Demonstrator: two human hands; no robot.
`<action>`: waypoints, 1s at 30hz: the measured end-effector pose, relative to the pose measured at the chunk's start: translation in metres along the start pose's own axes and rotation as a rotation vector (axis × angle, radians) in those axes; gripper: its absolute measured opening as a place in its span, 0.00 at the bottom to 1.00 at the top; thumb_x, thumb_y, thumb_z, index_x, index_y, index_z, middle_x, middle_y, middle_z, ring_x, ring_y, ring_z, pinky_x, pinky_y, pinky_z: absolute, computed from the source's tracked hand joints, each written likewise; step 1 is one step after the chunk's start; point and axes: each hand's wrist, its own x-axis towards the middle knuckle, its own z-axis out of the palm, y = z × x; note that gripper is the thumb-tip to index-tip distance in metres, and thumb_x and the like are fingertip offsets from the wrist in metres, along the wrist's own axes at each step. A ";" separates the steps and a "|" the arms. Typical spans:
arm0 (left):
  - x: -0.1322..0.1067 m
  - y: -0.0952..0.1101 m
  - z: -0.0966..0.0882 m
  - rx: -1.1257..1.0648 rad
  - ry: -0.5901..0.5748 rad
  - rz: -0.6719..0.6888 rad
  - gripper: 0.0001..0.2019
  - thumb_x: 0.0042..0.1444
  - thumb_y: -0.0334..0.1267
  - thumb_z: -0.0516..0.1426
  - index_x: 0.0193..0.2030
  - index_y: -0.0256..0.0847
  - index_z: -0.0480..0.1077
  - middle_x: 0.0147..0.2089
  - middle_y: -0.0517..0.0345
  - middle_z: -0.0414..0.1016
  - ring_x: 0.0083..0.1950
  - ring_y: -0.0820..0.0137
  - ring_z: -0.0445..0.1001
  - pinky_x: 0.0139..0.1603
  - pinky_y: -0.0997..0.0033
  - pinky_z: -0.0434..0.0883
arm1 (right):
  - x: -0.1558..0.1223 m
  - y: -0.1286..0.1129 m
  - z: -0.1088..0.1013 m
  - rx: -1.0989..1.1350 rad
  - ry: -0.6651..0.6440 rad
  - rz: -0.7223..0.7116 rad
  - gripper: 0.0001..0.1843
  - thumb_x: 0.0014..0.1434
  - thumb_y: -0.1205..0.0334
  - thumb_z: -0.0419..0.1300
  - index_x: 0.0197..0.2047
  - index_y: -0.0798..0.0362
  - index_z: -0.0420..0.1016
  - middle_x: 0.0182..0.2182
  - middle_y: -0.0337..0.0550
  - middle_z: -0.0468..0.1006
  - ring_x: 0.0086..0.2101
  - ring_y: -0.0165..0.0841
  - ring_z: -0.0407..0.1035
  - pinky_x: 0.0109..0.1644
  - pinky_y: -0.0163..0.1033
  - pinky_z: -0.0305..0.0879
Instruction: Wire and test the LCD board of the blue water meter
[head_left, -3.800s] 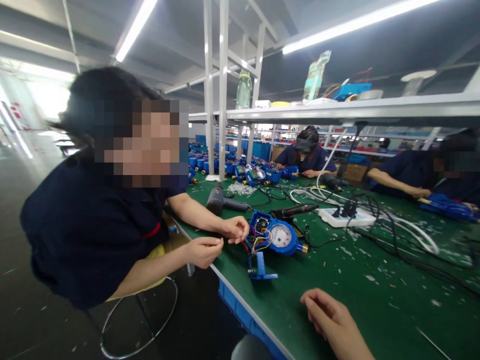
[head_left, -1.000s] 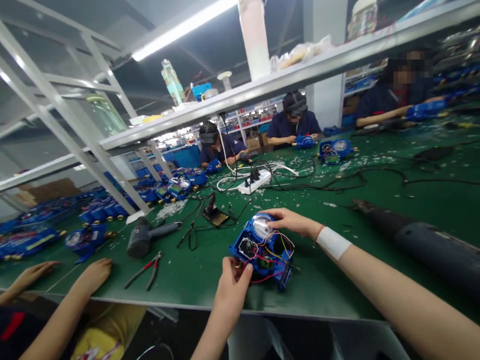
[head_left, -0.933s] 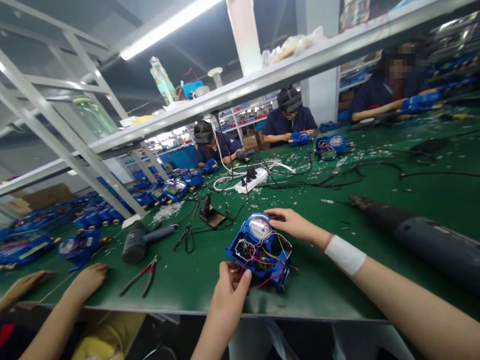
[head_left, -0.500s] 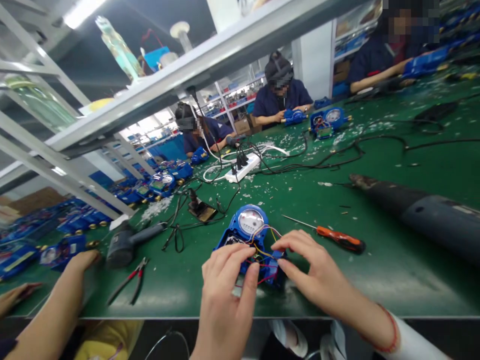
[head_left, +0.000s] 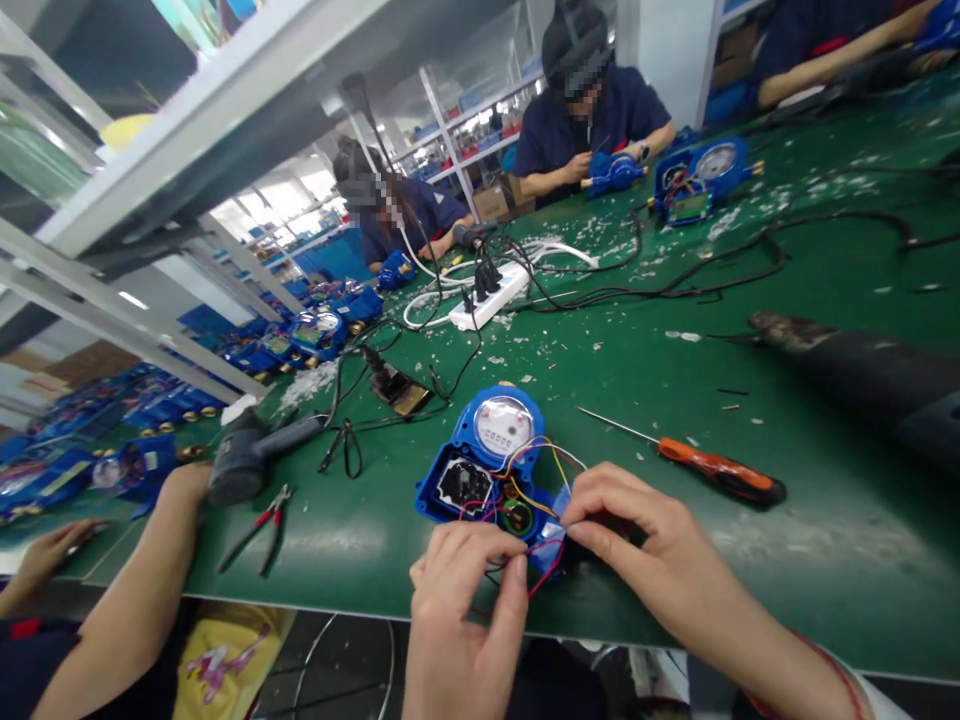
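In front of me a blue water meter (head_left: pixel 504 425) lies on the bench, its round dial facing up and its lower housing open. A black part (head_left: pixel 465 485) and a round green part (head_left: pixel 517 517) show inside. My left hand (head_left: pixel 472 600) is closed at the near side, thumb and index finger pinching thin red and black wires (head_left: pixel 534 590). At the right side my right hand (head_left: pixel 637 520) pinches thin wires; yellow and white wires (head_left: pixel 559 455) loop to its fingertips. The exact spot it grips is partly hidden, beside a pale blue piece (head_left: pixel 551 550).
An orange-handled screwdriver (head_left: pixel 720 470) and a dark power tool (head_left: pixel 862 370) lie to the right. Left are pliers (head_left: pixel 259 530), a grey tool (head_left: pixel 240 465) and a co-worker's arm (head_left: pixel 142 590). A power strip (head_left: pixel 491 297), cables and more blue meters (head_left: pixel 701 180) lie beyond.
My left hand has drawn back toward me, uncovering the housing's inside. My right hand keeps its pinch near the meter's right side. The view has shifted and tilted.
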 end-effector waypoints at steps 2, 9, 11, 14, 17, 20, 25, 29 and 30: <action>0.000 0.001 0.001 -0.017 0.006 0.007 0.05 0.59 0.33 0.56 0.35 0.47 0.73 0.34 0.59 0.77 0.40 0.63 0.73 0.40 0.63 0.66 | -0.001 0.001 0.000 0.008 -0.007 0.011 0.08 0.58 0.72 0.60 0.29 0.52 0.75 0.32 0.38 0.73 0.35 0.26 0.70 0.39 0.28 0.65; -0.001 0.005 0.009 -0.011 0.060 -0.080 0.05 0.58 0.36 0.58 0.33 0.48 0.76 0.34 0.57 0.76 0.41 0.62 0.72 0.41 0.62 0.67 | -0.003 -0.001 -0.001 0.010 -0.005 0.040 0.07 0.58 0.70 0.61 0.30 0.50 0.77 0.32 0.38 0.74 0.34 0.27 0.71 0.36 0.29 0.67; -0.001 0.005 0.010 -0.007 0.072 -0.067 0.06 0.58 0.36 0.58 0.32 0.47 0.76 0.33 0.56 0.75 0.39 0.62 0.72 0.40 0.62 0.67 | -0.003 -0.002 -0.001 0.011 -0.001 0.048 0.07 0.57 0.70 0.61 0.30 0.50 0.77 0.32 0.39 0.74 0.33 0.28 0.71 0.34 0.29 0.67; 0.000 0.002 0.010 0.004 0.074 0.004 0.06 0.57 0.35 0.59 0.32 0.48 0.76 0.31 0.58 0.76 0.37 0.64 0.73 0.38 0.64 0.68 | -0.003 -0.002 0.000 0.015 0.005 0.064 0.07 0.57 0.69 0.61 0.30 0.50 0.77 0.32 0.39 0.73 0.33 0.28 0.71 0.34 0.29 0.67; 0.001 0.000 0.010 0.015 0.087 0.059 0.05 0.56 0.34 0.60 0.32 0.48 0.76 0.30 0.59 0.76 0.35 0.65 0.73 0.36 0.64 0.69 | -0.004 -0.002 0.001 0.026 -0.018 0.059 0.05 0.57 0.68 0.62 0.31 0.50 0.77 0.33 0.40 0.73 0.34 0.28 0.71 0.35 0.29 0.68; 0.002 0.000 0.011 0.036 0.097 0.084 0.05 0.56 0.33 0.60 0.33 0.48 0.76 0.30 0.59 0.75 0.35 0.66 0.72 0.36 0.65 0.68 | -0.004 -0.002 0.001 0.026 -0.042 0.042 0.05 0.57 0.67 0.63 0.31 0.49 0.78 0.33 0.39 0.74 0.35 0.28 0.71 0.36 0.29 0.68; 0.001 0.003 0.013 0.027 0.102 0.102 0.06 0.57 0.32 0.59 0.33 0.47 0.76 0.30 0.60 0.75 0.35 0.67 0.72 0.39 0.64 0.68 | -0.004 -0.004 0.003 0.002 -0.022 0.015 0.06 0.59 0.68 0.61 0.31 0.51 0.76 0.33 0.39 0.73 0.35 0.27 0.70 0.36 0.28 0.67; 0.001 0.003 0.014 -0.001 0.089 0.070 0.06 0.57 0.33 0.59 0.32 0.47 0.75 0.30 0.59 0.75 0.35 0.66 0.72 0.38 0.64 0.68 | -0.006 -0.005 0.006 -0.001 0.015 0.015 0.06 0.59 0.69 0.60 0.31 0.51 0.74 0.33 0.39 0.72 0.35 0.28 0.70 0.36 0.29 0.66; 0.001 0.003 0.014 -0.007 0.088 0.054 0.06 0.57 0.34 0.59 0.32 0.47 0.75 0.30 0.59 0.75 0.35 0.65 0.73 0.38 0.64 0.68 | -0.007 -0.005 0.007 0.003 0.023 0.016 0.06 0.59 0.69 0.60 0.31 0.51 0.74 0.33 0.39 0.72 0.35 0.27 0.69 0.35 0.29 0.66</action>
